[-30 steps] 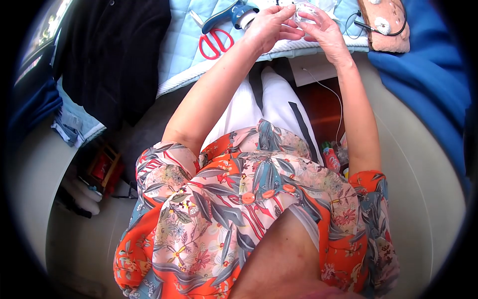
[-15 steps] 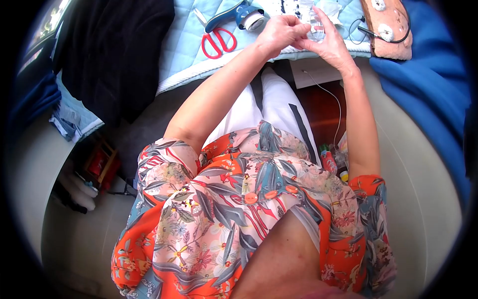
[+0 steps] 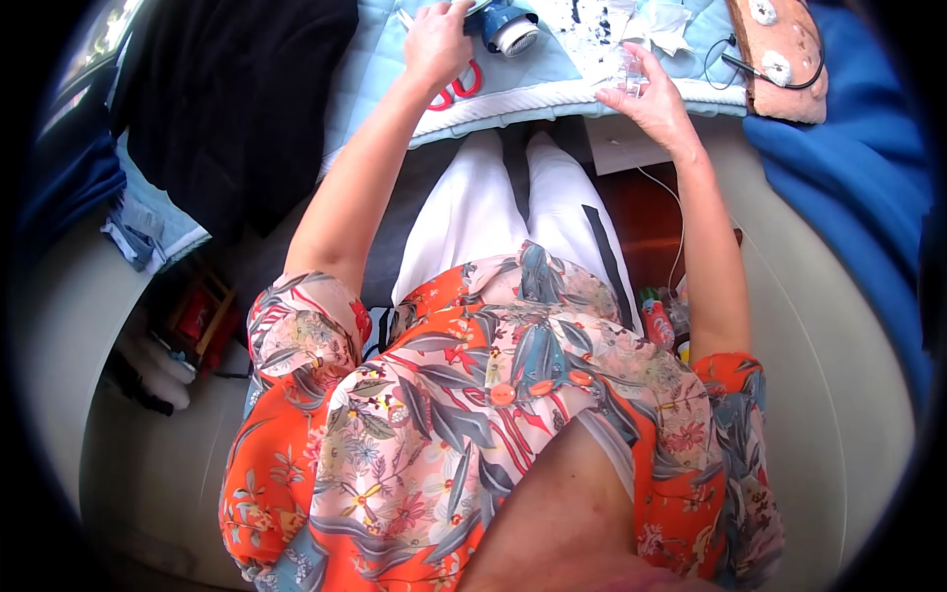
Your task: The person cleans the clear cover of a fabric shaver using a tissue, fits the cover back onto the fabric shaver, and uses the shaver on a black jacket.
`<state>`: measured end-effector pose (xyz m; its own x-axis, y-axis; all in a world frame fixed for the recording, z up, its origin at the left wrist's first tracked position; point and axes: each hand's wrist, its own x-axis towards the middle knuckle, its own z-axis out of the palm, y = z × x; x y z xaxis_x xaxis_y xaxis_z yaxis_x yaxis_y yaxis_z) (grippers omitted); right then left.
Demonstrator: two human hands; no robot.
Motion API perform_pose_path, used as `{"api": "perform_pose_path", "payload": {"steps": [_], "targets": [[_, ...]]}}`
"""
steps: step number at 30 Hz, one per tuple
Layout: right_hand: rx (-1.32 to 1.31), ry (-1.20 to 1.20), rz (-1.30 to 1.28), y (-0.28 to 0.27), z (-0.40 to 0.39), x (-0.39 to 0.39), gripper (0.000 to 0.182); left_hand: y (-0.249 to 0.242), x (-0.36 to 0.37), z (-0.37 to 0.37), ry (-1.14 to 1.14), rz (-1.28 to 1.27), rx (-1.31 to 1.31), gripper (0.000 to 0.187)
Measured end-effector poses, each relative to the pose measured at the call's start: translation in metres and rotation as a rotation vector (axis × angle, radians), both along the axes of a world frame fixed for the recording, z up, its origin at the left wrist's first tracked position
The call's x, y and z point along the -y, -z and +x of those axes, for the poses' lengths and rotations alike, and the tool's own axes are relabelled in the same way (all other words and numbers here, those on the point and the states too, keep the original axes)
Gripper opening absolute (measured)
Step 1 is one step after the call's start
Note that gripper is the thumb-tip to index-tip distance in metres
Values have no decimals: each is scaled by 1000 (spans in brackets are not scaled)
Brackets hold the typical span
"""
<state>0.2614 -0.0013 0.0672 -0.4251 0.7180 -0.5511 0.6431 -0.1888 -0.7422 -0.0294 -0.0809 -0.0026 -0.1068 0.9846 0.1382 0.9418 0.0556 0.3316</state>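
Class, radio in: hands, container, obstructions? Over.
Left hand by blue device, grip unclear. Right hand holding clear plastic container. Possible snag: red-handled scissors, partly behind left hand.

One shaver [image 3: 513,36] lies on one quilt [image 3: 548,75]. At the shaver's left end: one left hand [image 3: 439,44], one pair of scissors [image 3: 477,79]; farther left, one black cloth [image 3: 237,89]. Right of it: one right hand [image 3: 653,101], one cup [image 3: 623,69], one cushion [image 3: 789,104] with two tufts [image 3: 777,67]. Below it: three buttons [image 3: 542,388].

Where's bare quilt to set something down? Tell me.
Bare light-blue quilted fabric lies between the red-handled scissors and the clear plastic container, and from the left hand to the black cloth garment. Crowded: farther back, with the blue, white-headed device and dark-speckled white paper.
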Motion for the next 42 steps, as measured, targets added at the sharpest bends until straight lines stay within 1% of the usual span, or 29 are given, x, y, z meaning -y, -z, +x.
{"api": "perform_pose_path", "payload": {"steps": [3, 7, 10, 11, 12, 14, 16, 18, 21, 23, 25, 26, 28, 29, 32, 33, 36, 39, 42], "targets": [[-57, 36, -27, 1, -3, 11, 88, -15, -29, 6, 79, -555, -55, 59], [-174, 124, -86, -16, -7, 15, 84, -13, -31, 3, -74, -694, 520, 43], [-165, 215, -225, -36, 3, 6, 83, -26, -39, 1, -165, -772, 936, 31], [-205, 224, -183, -33, 9, 7, 84, -32, -36, 4, -178, -808, 1197, 34], [-217, 227, -169, -36, 10, 6, 84, -37, -33, 12, -239, -804, 1421, 29], [-243, 226, -128, -49, 11, 6, 85, -56, -29, 26, -251, -772, 1720, 26], [-268, 213, -78, -57, 11, 3, 86, -65, -26, 37, -224, -761, 1891, 22], [-288, 169, 8, -67, 9, -3, 86, -75, -24, 47, -180, -770, 1996, 21], [-340, 84, 111, -88, 2, -16, 83, -97, -23, 57, -176, -777, 1998, 19], [-288, -46, 178, -108, -1, -28, 82, -111, -23, 62, -178, -810, 1970, 18], [-258, -167, 271, -128, -8, -38, 81, -119, -21, 66, -143, -805, 1853, 21], [-204, -223, 287, -140, -16, -42, 79, -122, -22, 67, -142, -812, 1795, 22], [-97, -337, 330, -171, -29, -42, 74, -132, -20, 73, -145, -815, 1761, 24], [-118, -477, 488, -154, -20, -48, 86, -135, -17, 77, -144, -813, 1741, 24], [-76, -545, 505, -158, -29, -38, 82, -141, -13, 85, -131, -775, 1614, 24], [-89, -540, 546, -152, -27, -42, 81, -142, -13, 86, -128, -772, 1584, 24], [-25, -556, 629, -151, -30, -38, 79, -144, -10, 87, -118, -755, 1537, 24], [31, -544, 649, -151, -33, -34, 78, -143, -7, 88, -111, -734, 1482, 25], [40, -551, 731, -146, -30, -33, 78, -142, -6, 91, -94, -713, 1440, 26]]}}
